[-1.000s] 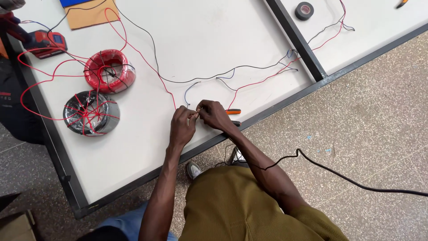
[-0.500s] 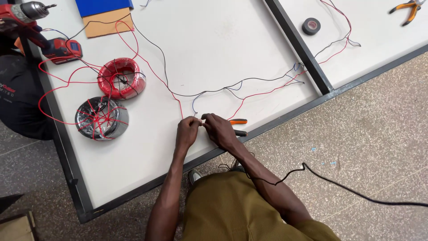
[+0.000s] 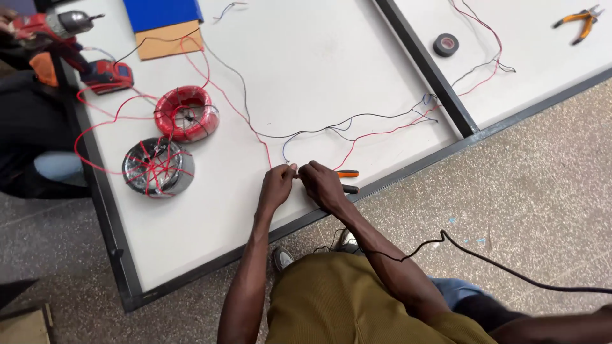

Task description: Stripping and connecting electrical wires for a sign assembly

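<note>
**Head view: two hands pinching thin wire ends at the worktop's near edge**

Head camera looks down on the left hand [image 3: 278,186] and right hand [image 3: 323,184], fingertips meeting. Each grip is pressed together on the end of a thin red insulated wire [image 3: 260,141], which rises from the pinch across the white worktop [image 3: 299,64]. Whether a second strand sits in the same pinch I cannot tell; a thin black wire [image 3: 357,117] and a short blue strand [image 3: 288,141] run close by.

Such wire looks light, limp and springy; it likely slips between fingertips and kinks if bent sharply. Holding it just behind the bare end, as here, seems the firmest place.

Just beside the right hand lie orange-and-black-handled pliers [image 3: 347,174], partly hidden. Further left sit a coil of red wire [image 3: 186,113] and a coil of black wire crossed by red strands [image 3: 158,167]. A red cordless drill [image 3: 70,48] rests at the far left edge.

A second worktop holds a black tape roll [image 3: 446,44] and orange-handled pliers [image 3: 577,17]. A black cable [image 3: 497,262] trails over speckled floor [image 3: 542,165].
</note>
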